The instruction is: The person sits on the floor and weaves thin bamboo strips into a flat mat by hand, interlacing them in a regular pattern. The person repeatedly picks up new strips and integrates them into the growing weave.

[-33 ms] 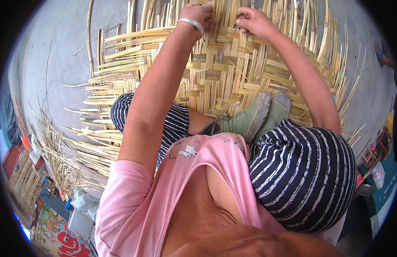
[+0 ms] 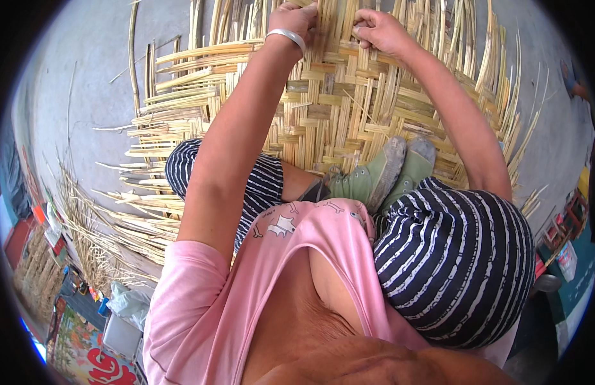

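Note:
A mat of flat, pale yellow reed strips point(image 2: 329, 122) lies on the floor, woven over and under, with loose ends fanning out around it. My left hand point(image 2: 295, 20), with a silver bangle at the wrist, is closed on a reed strip at the top of the view; its fingertips are partly cut off by the upper edge. To its right, my right hand point(image 2: 382, 32) has its fingers curled and pinched on an upright reed strip of the weave. Several upright strips pass between the two hands.
My green canvas shoes point(image 2: 369, 176) rest on the mat's near part. Loose stalks point(image 2: 86, 231) lie in a heap at the left on the grey floor point(image 2: 92, 96). A plastic bag point(image 2: 127, 301) is at the lower left. A small red wooden rack point(image 2: 564, 224) stands at the right.

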Demonstrator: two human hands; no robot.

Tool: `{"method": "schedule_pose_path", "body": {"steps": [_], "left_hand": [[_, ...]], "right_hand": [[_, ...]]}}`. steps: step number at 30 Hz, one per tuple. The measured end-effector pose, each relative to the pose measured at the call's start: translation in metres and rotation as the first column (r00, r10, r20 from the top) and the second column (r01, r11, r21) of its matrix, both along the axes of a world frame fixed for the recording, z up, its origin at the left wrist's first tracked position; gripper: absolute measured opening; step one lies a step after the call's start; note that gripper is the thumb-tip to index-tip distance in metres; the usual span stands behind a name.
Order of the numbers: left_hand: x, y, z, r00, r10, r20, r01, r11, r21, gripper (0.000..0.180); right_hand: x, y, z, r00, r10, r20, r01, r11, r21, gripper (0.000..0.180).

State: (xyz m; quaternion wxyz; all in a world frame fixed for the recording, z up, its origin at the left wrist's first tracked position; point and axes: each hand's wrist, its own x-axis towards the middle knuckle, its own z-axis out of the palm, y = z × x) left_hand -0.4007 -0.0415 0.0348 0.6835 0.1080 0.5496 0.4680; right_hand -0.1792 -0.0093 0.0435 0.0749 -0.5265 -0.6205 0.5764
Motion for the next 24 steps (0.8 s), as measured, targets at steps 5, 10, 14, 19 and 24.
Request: {"method": "schedule_pose_path", "body": {"steps": [5,10,14,19,24], "left_hand": [[0.001,-0.029,-0.022,0.937,0.136,-0.321,-0.074,0.977,0.198,0.025],[0.027,-0.062,0.017,0.873,0.426,-0.236,-0.342,0.881,0.326,0.012],[0.016,-0.058,0.037,0.92,0.297,-0.255,-0.248,0.946,0.208,0.02],[0.01,-0.059,0.035,0.917,0.323,-0.234,-0.288,0.942,0.172,0.014],[0.02,-0.072,0.024,0.832,0.341,-0.437,-0.17,0.907,0.385,0.022]], "right_hand": [[-0.019,-0.012,0.047,0.993,-0.004,0.121,0.007,1.0,-0.018,0.054],[-0.018,-0.019,0.047,0.952,0.081,0.295,-0.18,0.928,0.325,0.045],[-0.013,-0.031,0.029,0.977,0.008,0.212,-0.093,0.915,0.394,0.041],[0.01,-0.053,0.028,0.966,-0.085,0.242,-0.052,0.858,0.511,0.036],[0.008,-0.074,0.027,0.844,0.056,0.534,-0.476,0.538,0.696,0.048]]}}
